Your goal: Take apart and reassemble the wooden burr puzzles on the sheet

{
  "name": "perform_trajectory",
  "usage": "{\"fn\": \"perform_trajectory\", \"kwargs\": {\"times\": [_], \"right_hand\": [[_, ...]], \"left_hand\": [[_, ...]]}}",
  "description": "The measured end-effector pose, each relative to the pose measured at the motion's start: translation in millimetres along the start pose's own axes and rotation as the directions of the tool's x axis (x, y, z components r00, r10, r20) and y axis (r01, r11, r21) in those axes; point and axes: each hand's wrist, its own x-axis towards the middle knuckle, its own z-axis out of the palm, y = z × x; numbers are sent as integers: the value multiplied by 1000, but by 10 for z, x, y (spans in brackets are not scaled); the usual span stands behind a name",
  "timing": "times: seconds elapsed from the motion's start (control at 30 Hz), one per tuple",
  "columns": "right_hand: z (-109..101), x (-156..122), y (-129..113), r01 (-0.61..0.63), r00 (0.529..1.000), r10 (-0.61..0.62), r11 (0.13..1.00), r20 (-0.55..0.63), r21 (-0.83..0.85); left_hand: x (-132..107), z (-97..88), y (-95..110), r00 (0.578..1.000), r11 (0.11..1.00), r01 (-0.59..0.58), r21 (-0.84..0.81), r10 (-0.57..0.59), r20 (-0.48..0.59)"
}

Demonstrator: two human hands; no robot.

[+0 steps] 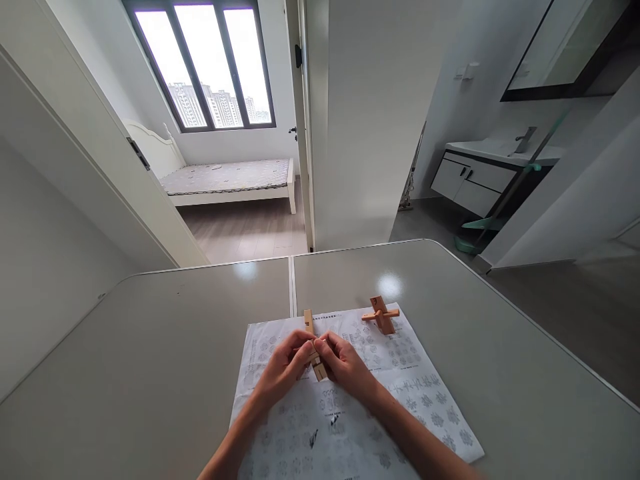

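Observation:
My left hand [283, 365] and my right hand [346, 363] meet over a printed paper sheet [295, 427]. The fingertips of both are pinched together on small notched wooden puzzle pieces. One long light-wood puzzle piece [321, 371] shows below the fingers, and its far end sticks out above them. My fingers hide its middle, so I cannot tell how the pieces fit together. Past my right hand, near the sheet's far right corner, stand several joined wooden pieces [383, 315] forming a cross, one marked with a dark number.
The sheet, covered in small diagrams, lies on a glossy grey table [150, 360] with a seam [292, 287] running away from me. Beyond its far edge are a doorway with a bed [230, 177], a white wall [370, 133] and a washbasin cabinet [473, 177].

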Motion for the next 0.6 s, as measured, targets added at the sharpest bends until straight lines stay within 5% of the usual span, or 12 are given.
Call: {"fn": "perform_trajectory", "kwargs": {"times": [0.4, 0.6], "right_hand": [[28, -1, -33, -17, 999, 16, 1000, -31, -23], [48, 8, -12, 63, 983, -90, 985, -163, -160]], "left_hand": [[-6, 22, 22, 1000, 999, -15, -41, 15, -1], [7, 9, 66, 990, 994, -4, -111, -12, -144]]}}
